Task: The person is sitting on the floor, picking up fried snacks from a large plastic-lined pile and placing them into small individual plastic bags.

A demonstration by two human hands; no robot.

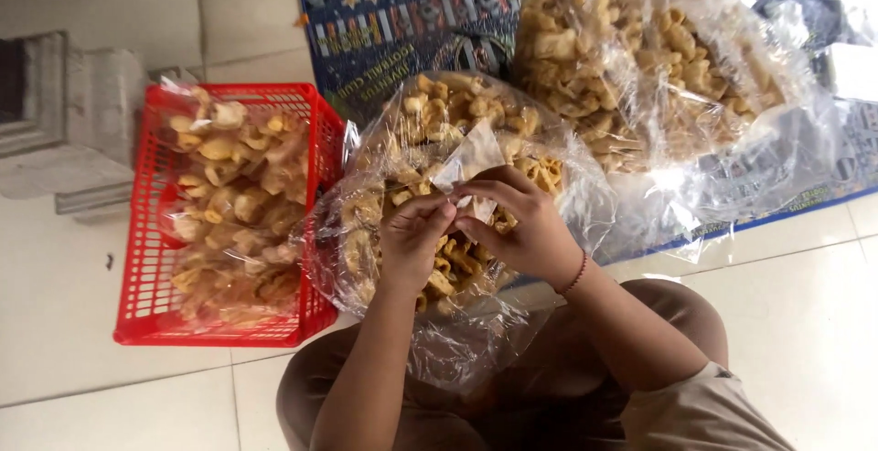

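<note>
place: home floor used for packing snacks | floor: pale glossy tiled floor (805,323) | cover: blue printed plastic mat (384,30) spread on it | stock: large clear plastic bags of fried crackers (640,58) | container: red plastic mesh basket (146,259) holding filled packets

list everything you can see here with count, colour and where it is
small plastic bag: 1, clear, pinched between both hands at centre
big bag of crackers: 1, clear with golden crackers, open under the hands
second big bag of crackers: 1, clear, golden contents, top right on the mat
basket: 1, red, left on the floor, holding packed cracker bags
mat: 1, blue printed, top centre
floor: white tiles
bracelet: 1, red, right wrist
left hand: 1
right hand: 1
</note>
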